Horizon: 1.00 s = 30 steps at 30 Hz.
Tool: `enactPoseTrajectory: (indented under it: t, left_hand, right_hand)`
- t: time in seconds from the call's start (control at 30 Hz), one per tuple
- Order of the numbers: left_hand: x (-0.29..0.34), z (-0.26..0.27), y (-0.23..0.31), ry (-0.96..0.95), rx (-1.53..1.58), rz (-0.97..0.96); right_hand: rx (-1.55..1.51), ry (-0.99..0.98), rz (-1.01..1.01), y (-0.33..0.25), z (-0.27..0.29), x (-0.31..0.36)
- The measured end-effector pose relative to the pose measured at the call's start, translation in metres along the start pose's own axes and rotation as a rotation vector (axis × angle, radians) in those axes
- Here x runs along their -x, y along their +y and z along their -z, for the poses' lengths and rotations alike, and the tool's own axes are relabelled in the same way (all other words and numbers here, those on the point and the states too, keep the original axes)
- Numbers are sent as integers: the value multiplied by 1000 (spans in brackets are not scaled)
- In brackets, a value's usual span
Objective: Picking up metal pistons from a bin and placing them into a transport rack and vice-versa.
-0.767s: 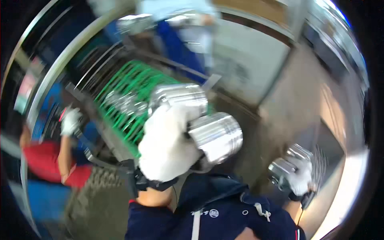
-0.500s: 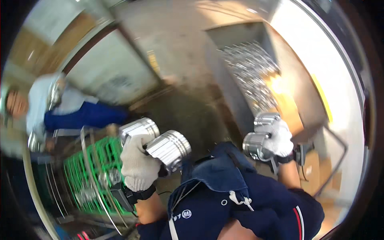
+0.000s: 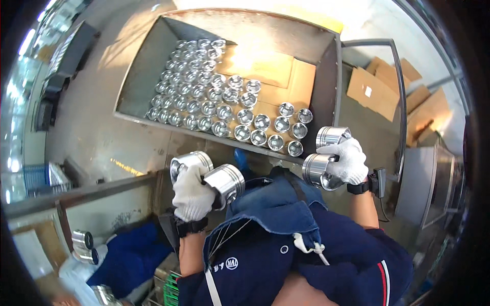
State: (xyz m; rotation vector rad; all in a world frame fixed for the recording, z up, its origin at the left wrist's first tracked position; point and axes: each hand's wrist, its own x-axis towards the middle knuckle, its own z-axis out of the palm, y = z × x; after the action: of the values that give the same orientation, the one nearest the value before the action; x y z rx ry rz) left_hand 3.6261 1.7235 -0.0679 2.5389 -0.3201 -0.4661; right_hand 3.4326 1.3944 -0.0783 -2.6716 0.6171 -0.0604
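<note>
Two silver engine pistons, one (image 3: 228, 183) angled forward and another (image 3: 198, 160) behind it, are gripped in my gloved left hand (image 3: 194, 195). My gloved right hand (image 3: 350, 161) is closed on two more pistons, an upper one (image 3: 333, 135) and a lower one (image 3: 315, 168). Beyond my hands stands a large grey metal bin (image 3: 145, 69), its bottom lined with cardboard (image 3: 303, 84). Rows of upright pistons (image 3: 193, 106) fill its left side and run along the near wall. My right hand is beside the bin's near right corner, and my left hand is before its near wall.
A co-worker in blue trousers (image 3: 127, 255) is at the lower left, with pistons (image 3: 84, 247) beside them. Part of a green rack (image 3: 171, 290) shows below. To the right stand a bent metal frame (image 3: 401, 102), flattened cardboard boxes (image 3: 375, 92) and a grey cabinet (image 3: 421, 183).
My view has turned right, so the bin now lies straight ahead. The co-worker and green rack have shifted to the lower left. Both hands still hold their pistons.
</note>
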Motion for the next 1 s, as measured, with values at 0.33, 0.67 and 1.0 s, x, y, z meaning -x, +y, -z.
enactPoseTrajectory:
  t: [0.33, 0.67, 1.0]
  left_hand:
    - [-166, -46, 20, -185, -599, -440]
    - [-236, -103, 85, -611, -598, -664]
    - [-305, -222, 126, -844, -644, -606]
  right_hand:
    - [27, -78, -334, -18, -1, -54]
    - [7, -35, -214, 118, -141, -191]
    - [-1517, 320, -711, 302, -299, -325]
